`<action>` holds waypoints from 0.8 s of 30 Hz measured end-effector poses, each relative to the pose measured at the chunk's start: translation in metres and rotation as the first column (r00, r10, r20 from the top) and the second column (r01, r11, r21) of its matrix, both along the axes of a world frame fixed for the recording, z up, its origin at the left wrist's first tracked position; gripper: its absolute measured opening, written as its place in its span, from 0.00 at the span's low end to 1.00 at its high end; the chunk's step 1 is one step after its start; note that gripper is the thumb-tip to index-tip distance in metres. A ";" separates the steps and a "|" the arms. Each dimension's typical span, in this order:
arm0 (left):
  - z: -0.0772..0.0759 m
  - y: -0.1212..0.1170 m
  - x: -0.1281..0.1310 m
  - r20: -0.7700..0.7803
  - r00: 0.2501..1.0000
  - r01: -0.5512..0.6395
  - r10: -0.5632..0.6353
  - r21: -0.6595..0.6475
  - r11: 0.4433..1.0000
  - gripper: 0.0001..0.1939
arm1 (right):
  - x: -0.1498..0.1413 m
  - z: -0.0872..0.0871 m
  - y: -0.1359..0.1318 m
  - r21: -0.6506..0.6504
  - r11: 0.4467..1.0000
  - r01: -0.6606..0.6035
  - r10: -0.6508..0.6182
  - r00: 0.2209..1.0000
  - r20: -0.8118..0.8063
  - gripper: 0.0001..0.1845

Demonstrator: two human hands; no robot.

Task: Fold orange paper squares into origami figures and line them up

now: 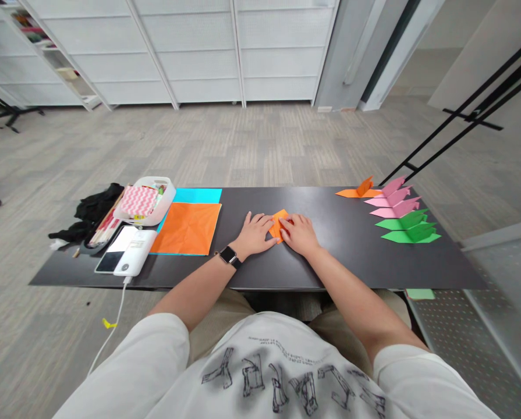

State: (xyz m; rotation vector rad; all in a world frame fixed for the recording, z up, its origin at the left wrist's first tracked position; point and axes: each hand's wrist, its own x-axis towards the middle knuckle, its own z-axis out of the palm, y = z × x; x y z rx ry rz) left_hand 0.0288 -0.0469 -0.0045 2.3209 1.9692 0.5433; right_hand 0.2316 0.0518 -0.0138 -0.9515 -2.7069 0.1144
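Note:
A small folded piece of orange origami paper (pixel 279 226) lies flat on the dark table in front of me, partly covered by my fingers. From the left, my left hand (pixel 255 234), with a watch on its wrist, rests with its fingers spread and the fingertips touching the paper's edge. My right hand (pixel 301 234) bears on the right side of the paper, its fingers bent and close together, thumb and index finger at the fold. How the paper is folded underneath is hidden.
Orange sheets (pixel 188 228) lie over blue sheets (pixel 199 195) on the left. Beyond are a white basket (pixel 169 195), a phone (pixel 117 250), a white power bank (pixel 134 253) with a cable, and black cloth (pixel 96 206). Several folded paper figures (pixel 393 208) line the right end.

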 end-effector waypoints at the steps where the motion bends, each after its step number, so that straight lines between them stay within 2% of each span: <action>1: 0.001 -0.001 -0.001 -0.002 1.000 0.008 -0.008 -0.016 1.000 0.29 | 0.000 0.000 0.000 -0.003 1.000 -0.002 0.002 1.000 0.000 0.23; 5: 0.011 0.001 -0.006 -0.009 0.999 0.037 -0.037 -0.057 0.998 0.33 | 0.001 0.000 0.001 -0.016 1.000 -0.007 0.007 1.000 -0.016 0.23; 6: 0.013 0.003 -0.007 -0.008 0.999 0.042 -0.042 -0.059 0.997 0.32 | 0.001 -0.001 0.001 -0.018 1.000 -0.012 0.012 1.000 -0.021 0.23; 9: 0.017 0.016 -0.011 0.016 1.000 0.017 -0.016 -0.052 0.999 0.19 | 0.001 -0.002 0.002 -0.022 0.999 -0.038 0.037 0.999 -0.036 0.23; 12: 0.011 0.032 -0.011 0.099 0.991 -0.085 0.086 -0.008 0.996 0.13 | 0.001 -0.005 0.003 -0.025 0.998 -0.061 0.060 0.997 -0.050 0.23; 15: -0.002 0.040 -0.007 0.150 0.969 -0.207 0.197 0.052 0.977 0.14 | 0.002 -0.008 0.005 -0.026 0.997 -0.079 0.077 0.994 -0.074 0.23; 18: -0.011 0.040 -0.001 0.165 0.959 -0.244 0.232 0.056 0.968 0.14 | 0.002 -0.009 0.007 -0.033 0.995 -0.092 0.087 0.989 -0.121 0.25; 21: -0.013 0.037 0.001 0.185 0.954 -0.245 0.235 0.031 0.969 0.12 | 0.002 -0.012 0.011 -0.038 0.999 0.020 -0.027 0.980 -0.195 0.27; 24: -0.011 0.036 0.000 0.218 0.952 -0.224 0.216 0.015 0.974 0.11 | 0.003 -0.016 0.015 -0.051 0.983 0.178 -0.185 0.954 -0.235 0.22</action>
